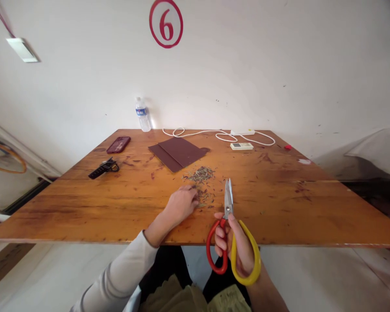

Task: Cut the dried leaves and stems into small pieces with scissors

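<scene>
My right hand (238, 247) grips a pair of scissors (228, 203) at the table's front edge. Their steel blades point away from me and stand slightly apart; one handle loop is red, the other yellow. My left hand (183, 203) rests low on the table with its fingers curled in at the near side of some scattered dried plant bits (206, 195). Whatever those fingers may hold is hidden. Just beyond them lies a small heap of dried, grey-brown stem pieces (202, 173).
On the wooden table (279, 208) lie a maroon folder (178, 151), a phone (118, 144), a black strap-like item (104, 168), a white remote (241, 146) and a white power strip (243, 132) with its cord. A water bottle (143, 116) stands by the wall.
</scene>
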`<action>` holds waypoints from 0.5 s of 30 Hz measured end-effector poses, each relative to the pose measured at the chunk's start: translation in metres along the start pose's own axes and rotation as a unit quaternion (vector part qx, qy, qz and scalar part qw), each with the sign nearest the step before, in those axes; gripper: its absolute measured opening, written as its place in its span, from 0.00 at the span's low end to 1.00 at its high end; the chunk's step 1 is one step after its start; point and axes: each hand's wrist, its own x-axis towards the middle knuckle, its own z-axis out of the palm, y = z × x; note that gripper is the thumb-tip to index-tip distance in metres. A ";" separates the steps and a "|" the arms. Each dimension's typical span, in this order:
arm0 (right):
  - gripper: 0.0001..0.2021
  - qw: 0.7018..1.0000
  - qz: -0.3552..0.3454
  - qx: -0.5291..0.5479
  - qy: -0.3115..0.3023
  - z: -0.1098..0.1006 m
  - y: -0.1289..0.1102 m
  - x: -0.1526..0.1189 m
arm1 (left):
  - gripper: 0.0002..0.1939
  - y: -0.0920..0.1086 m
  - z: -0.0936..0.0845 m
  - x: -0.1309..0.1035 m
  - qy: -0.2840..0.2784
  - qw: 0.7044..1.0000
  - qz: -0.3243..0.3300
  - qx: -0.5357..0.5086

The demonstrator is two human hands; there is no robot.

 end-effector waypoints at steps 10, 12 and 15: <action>0.28 1.000 -0.007 -0.018 0.004 -0.002 0.001 -0.002 | 0.09 0.003 0.010 -0.014 0.041 0.988 -0.025 -0.146; 0.29 1.000 0.006 -0.027 -0.006 -0.003 -0.001 -0.001 | 0.08 0.002 0.011 -0.006 0.066 0.948 -0.067 -0.303; 0.31 0.997 0.028 -0.045 -0.060 -0.002 -0.008 0.007 | 0.05 0.001 0.006 0.015 0.069 0.815 -0.129 -0.560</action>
